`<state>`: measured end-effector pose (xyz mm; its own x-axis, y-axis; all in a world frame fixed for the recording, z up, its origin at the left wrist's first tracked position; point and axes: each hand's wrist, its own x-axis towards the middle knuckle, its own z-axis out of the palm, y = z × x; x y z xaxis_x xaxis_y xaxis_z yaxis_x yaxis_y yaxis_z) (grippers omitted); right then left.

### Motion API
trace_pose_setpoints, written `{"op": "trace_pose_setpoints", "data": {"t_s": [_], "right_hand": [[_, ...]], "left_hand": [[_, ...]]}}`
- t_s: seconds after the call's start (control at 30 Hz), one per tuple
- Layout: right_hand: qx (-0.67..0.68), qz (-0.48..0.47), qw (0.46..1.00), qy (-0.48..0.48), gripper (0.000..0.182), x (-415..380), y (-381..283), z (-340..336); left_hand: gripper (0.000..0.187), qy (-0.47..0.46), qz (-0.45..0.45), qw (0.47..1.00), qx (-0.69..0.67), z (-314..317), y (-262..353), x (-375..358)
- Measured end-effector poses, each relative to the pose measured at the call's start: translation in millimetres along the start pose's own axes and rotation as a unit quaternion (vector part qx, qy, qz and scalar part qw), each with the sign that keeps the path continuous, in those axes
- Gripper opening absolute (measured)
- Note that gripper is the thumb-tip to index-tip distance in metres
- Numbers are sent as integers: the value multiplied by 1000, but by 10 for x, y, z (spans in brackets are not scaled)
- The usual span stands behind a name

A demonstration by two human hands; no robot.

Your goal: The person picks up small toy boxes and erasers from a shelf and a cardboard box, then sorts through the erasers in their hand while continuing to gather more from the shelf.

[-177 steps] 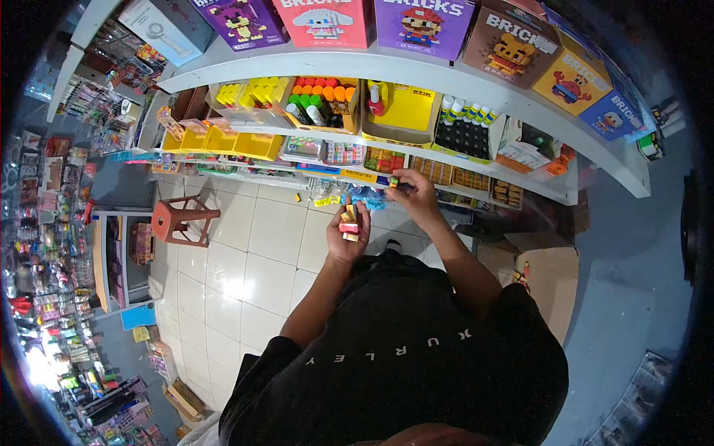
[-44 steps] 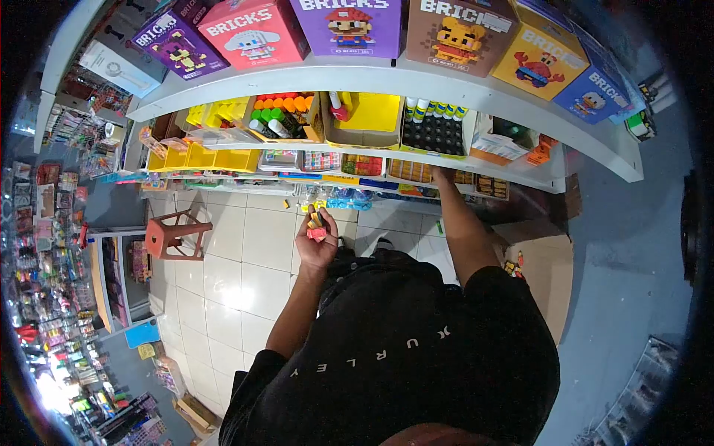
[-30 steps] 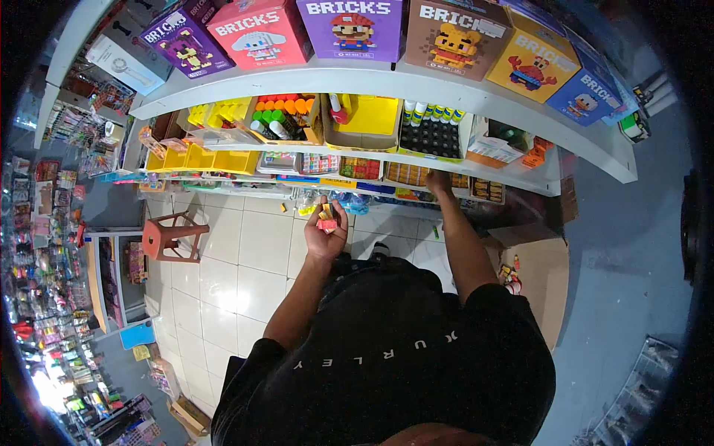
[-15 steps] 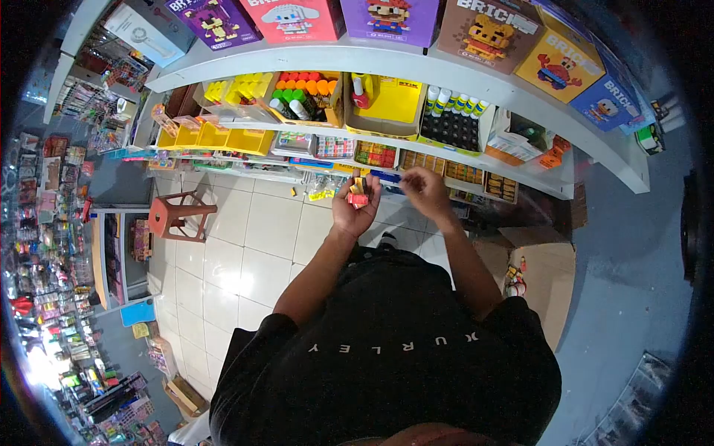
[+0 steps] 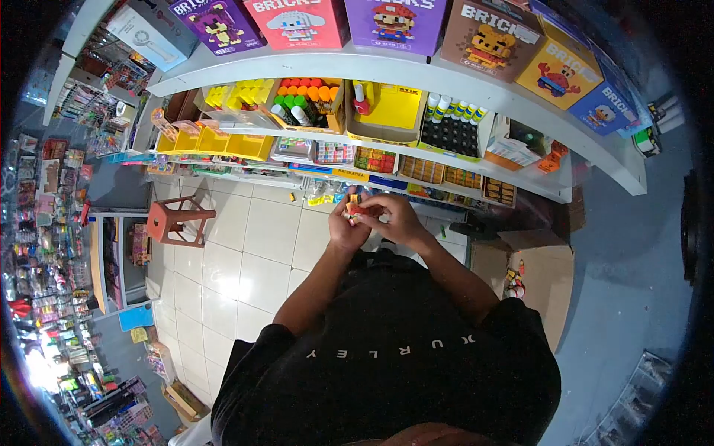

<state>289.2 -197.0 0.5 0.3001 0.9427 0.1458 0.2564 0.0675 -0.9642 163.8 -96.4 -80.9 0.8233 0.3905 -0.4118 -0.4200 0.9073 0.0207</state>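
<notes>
Small red and yellow boxes (image 5: 354,200) lie in my left hand (image 5: 348,233), which is cupped palm up in front of the lower shelf. My right hand (image 5: 399,221) reaches over from the right, its fingers closed on a small red box (image 5: 360,210) in the left palm. The fingers partly cover the boxes, and their print is too small to read. Just beyond my hands, shelf trays hold red-and-yellow small boxes (image 5: 374,159) and yellow-orange small boxes (image 5: 422,169).
Brick-toy boxes (image 5: 396,26) line the top shelf. Below stand a tray of glue sticks (image 5: 451,130) and a yellow divided tray (image 5: 249,146). A red-brown stool (image 5: 178,220) is on the tiled floor at left. At right stands an open carton (image 5: 547,279) with small items inside.
My right hand has moved left and down from near the shelf to the boxes in my left palm. My left hand has come slightly closer to my body.
</notes>
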Motion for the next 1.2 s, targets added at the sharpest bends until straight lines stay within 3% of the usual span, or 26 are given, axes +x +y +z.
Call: {"op": "trace_pose_setpoints", "data": {"t_s": [0.1,0.2,0.3,0.5,0.6,0.63,0.67,0.73,0.77,0.87,0.97,1.07,1.1,1.2], "right_hand": [[75,37,995,63,28,44,295,-38],[-67,146,983,93,19,220,776,-147],[-153,95,976,120,17,496,1424,-178],[-294,120,945,77,10,1156,2244,46],[-351,101,923,121,7,1263,2409,152],[-292,134,935,149,8,1285,2537,182],[-334,101,922,167,7,1312,2666,194],[-416,37,885,206,6,1377,2636,223],[-314,99,925,188,5,1373,2620,206],[-360,110,903,205,7,1390,2512,294],[-308,109,909,259,9,1360,2471,342],[-415,67,875,239,9,1291,2549,306],[-342,154,906,197,10,1271,2249,287],[-294,121,930,184,14,1064,1581,463]], "left_hand": [[26,93,34,992,-73,110,108,-226],[25,85,47,990,-103,-40,308,-454],[25,71,74,989,-110,-125,489,-705],[26,87,144,977,-127,-169,844,-1156],[26,83,174,974,-120,-230,1038,-1316],[27,69,176,974,-125,-239,1098,-1358],[27,73,181,972,-131,-252,1151,-1385],[27,81,186,969,-142,-265,1248,-1423],[27,82,183,969,-141,-273,1286,-1433],[27,81,165,973,-136,-266,1426,-1384],[26,74,133,980,-126,-246,1523,-1247],[26,44,94,989,-102,-252,1651,-1015],[25,23,79,992,-96,-312,1685,-878],[24,33,26,994,-103,-376,1751,-542]]}}
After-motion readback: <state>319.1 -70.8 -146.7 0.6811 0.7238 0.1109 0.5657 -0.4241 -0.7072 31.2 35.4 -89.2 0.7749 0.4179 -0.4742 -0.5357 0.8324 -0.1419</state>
